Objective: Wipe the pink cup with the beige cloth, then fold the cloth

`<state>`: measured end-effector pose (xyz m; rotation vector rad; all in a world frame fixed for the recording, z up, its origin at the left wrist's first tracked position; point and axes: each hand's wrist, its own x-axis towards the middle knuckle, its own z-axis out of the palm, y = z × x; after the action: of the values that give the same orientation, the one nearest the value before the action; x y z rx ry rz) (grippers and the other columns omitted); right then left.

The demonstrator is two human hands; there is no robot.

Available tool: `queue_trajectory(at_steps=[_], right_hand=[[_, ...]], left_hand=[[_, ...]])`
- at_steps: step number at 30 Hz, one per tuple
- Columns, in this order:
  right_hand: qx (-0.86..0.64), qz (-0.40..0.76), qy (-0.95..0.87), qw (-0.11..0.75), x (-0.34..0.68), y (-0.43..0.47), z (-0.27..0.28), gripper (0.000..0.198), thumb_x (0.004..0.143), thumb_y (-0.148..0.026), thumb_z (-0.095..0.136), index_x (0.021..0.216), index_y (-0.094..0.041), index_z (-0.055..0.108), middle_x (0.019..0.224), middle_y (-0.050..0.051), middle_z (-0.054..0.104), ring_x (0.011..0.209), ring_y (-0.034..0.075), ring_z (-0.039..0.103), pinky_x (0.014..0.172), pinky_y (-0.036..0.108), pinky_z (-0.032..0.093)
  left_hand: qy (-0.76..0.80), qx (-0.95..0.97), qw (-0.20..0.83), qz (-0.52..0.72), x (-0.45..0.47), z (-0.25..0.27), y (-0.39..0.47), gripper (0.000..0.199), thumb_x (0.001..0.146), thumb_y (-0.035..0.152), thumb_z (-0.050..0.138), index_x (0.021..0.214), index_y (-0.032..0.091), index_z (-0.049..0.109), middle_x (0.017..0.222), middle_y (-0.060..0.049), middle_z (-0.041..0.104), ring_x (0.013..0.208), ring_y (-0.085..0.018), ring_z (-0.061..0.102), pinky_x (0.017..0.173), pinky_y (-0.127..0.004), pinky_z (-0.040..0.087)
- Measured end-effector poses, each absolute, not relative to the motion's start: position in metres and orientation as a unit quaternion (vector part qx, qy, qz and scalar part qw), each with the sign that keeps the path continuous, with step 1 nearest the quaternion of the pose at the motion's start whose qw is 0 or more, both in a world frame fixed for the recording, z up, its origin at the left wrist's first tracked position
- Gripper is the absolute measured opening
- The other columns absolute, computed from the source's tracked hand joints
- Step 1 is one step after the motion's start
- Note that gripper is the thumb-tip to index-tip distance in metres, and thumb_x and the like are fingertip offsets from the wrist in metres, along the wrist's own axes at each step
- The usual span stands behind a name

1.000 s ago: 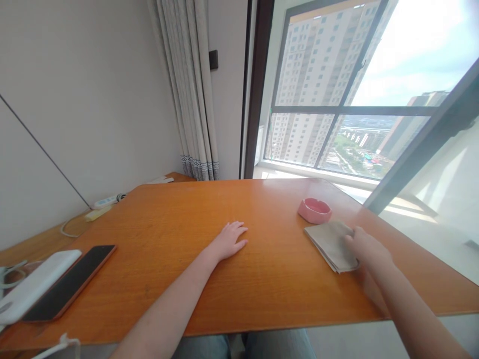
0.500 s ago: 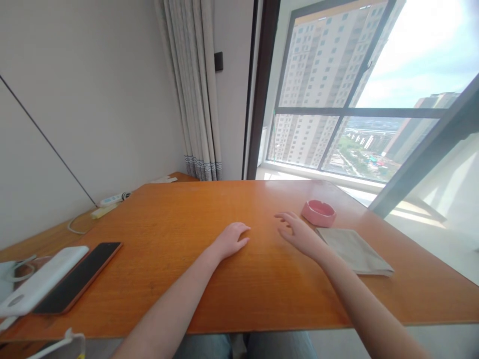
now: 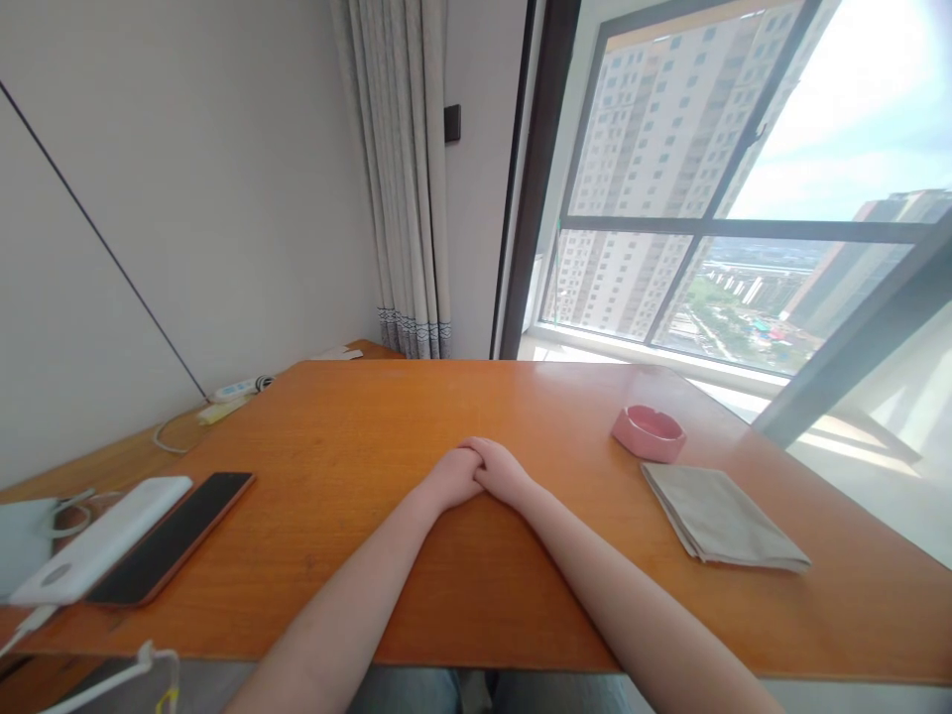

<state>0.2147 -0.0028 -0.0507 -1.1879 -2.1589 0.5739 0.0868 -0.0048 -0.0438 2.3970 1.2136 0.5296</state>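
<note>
My left hand [image 3: 450,478] and my right hand [image 3: 503,470] are clasped together above the middle of the wooden table [image 3: 357,416]. The right hand's fingers wrap over the left hand, and both look closed. Most of the left fingers are hidden beneath the right. No object shows in either hand. To the right of them lies a folded beige cloth [image 3: 729,521], flat on the table. Just behind the cloth sits a pink ashtray [image 3: 640,442] with notches in its rim. Neither hand touches the cloth or the ashtray.
On the left are a dark phone [image 3: 175,540], a white power bank [image 3: 108,545] with a cable [image 3: 37,620], and a whitish box-like thing [image 3: 22,555]. Farther back, a power strip [image 3: 236,390] lies by the wall. Curtain [image 3: 409,198] and window [image 3: 706,228] stand beyond the table.
My right hand has moved left, away from beside the cloth and ashtray, and now clasps my left hand. Before, the hands were apart with open fingers. The view has shifted slightly.
</note>
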Motion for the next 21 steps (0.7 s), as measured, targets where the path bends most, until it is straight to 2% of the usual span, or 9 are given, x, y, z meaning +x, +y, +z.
queue_trajectory(at_steps=[6,12,21], right_hand=[[-0.467,0.220,-0.795,0.319,0.218,-0.003,-0.057,0.035,0.066,-0.006,0.048,0.095,-0.019,0.062,0.095,0.005,0.066,0.090,0.019,0.058,0.083,0.030,0.043],[-0.479,0.209,-0.777,0.350,0.215,0.002,-0.060,0.032,0.072,-0.008,0.045,0.099,-0.017,0.061,0.099,0.007,0.066,0.094,0.019,0.058,0.086,0.031,0.042],[-0.505,0.203,-0.760,0.355,0.218,0.009,-0.064,0.031,0.073,-0.007,0.043,0.097,-0.019,0.059,0.096,0.006,0.065,0.092,0.018,0.057,0.085,0.030,0.042]], left_hand=[[0.439,0.861,0.176,0.186,0.086,-0.051,-0.001,0.025,0.070,0.018,0.051,0.091,0.016,0.065,0.094,-0.008,0.069,0.086,-0.022,0.063,0.073,-0.027,0.048],[0.466,0.854,0.119,0.198,0.087,-0.052,0.005,0.028,0.073,0.015,0.048,0.095,0.017,0.064,0.095,-0.009,0.069,0.087,-0.022,0.063,0.076,-0.029,0.047],[0.451,0.865,0.089,0.200,0.091,-0.055,0.015,0.024,0.074,0.017,0.047,0.091,0.018,0.064,0.092,-0.007,0.069,0.085,-0.022,0.064,0.074,-0.029,0.047]])
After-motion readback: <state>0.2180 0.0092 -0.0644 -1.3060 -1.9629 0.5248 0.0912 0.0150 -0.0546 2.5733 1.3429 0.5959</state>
